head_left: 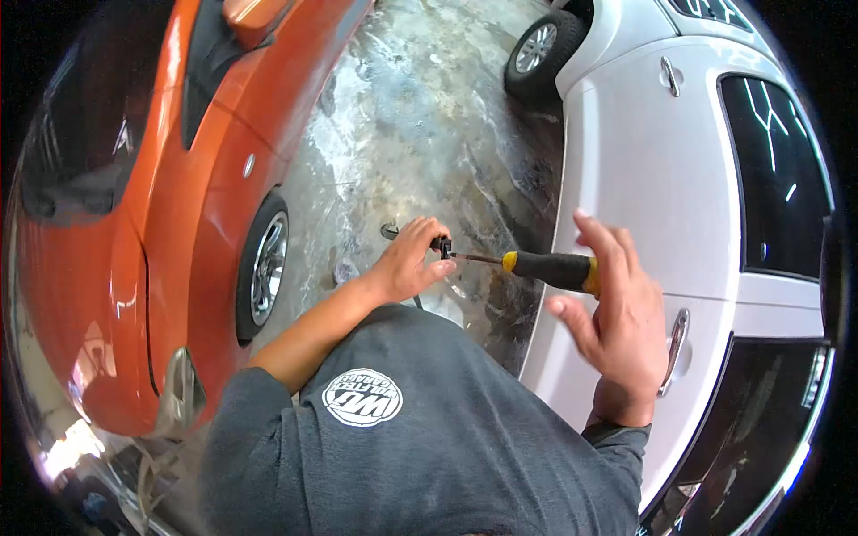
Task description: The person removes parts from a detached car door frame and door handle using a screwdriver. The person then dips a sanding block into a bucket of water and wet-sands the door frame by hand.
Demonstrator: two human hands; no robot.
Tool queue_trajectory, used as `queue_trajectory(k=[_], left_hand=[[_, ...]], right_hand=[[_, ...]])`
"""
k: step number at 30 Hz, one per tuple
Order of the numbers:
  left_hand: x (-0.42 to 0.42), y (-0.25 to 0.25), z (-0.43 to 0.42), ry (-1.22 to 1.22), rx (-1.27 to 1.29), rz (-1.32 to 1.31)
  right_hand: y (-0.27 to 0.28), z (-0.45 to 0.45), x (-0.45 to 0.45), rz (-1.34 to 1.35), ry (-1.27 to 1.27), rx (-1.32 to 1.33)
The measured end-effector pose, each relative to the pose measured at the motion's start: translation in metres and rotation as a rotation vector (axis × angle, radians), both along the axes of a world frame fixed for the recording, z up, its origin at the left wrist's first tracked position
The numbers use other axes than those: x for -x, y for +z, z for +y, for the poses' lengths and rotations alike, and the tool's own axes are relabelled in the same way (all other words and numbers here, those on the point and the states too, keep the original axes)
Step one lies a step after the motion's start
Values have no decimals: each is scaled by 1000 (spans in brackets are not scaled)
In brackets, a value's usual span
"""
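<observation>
My left hand (413, 259) pinches a small black part (444, 246) between fingers and thumb, in front of my chest. Its exact kind is hard to make out. The tip of a screwdriver (550, 268) meets this part, its metal shaft running to the right into a black and yellow handle. At the handle's end is my right hand (617, 317), fingers stretched and thumb apart, not wrapped round it. The butt of the handle lies against or just before the palm; contact is partly hidden.
An orange car (201, 205) stands to the left, its front wheel (266, 268) turned towards me. Close on the right is a white vehicle (635, 179) with door handles and dark windows. Between them runs a stained, wet-looking concrete floor (402, 116).
</observation>
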State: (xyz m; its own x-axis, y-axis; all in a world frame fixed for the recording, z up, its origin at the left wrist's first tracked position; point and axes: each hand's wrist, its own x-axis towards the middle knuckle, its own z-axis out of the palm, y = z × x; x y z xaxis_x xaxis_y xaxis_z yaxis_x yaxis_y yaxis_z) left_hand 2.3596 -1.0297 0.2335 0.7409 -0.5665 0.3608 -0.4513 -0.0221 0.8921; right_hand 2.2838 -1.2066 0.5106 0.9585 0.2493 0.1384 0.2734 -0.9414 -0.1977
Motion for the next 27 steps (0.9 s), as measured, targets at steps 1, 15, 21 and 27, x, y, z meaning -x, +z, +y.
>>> queue_trajectory(k=[1,15,21,27], left_hand=[[-26,-1,-9,0,14,-19],[-391,-16,-172,2,-86,63],[-530,16,-227,76,-90,108],[-665,12,-261,115,-43,86]], right_hand=[[2,-11,-19,37,-7,-50],[-57,-228,-355,142,-108,-152],[-18,-287,-520,102,160,-189],[-20,-309,-657,36,70,-171]])
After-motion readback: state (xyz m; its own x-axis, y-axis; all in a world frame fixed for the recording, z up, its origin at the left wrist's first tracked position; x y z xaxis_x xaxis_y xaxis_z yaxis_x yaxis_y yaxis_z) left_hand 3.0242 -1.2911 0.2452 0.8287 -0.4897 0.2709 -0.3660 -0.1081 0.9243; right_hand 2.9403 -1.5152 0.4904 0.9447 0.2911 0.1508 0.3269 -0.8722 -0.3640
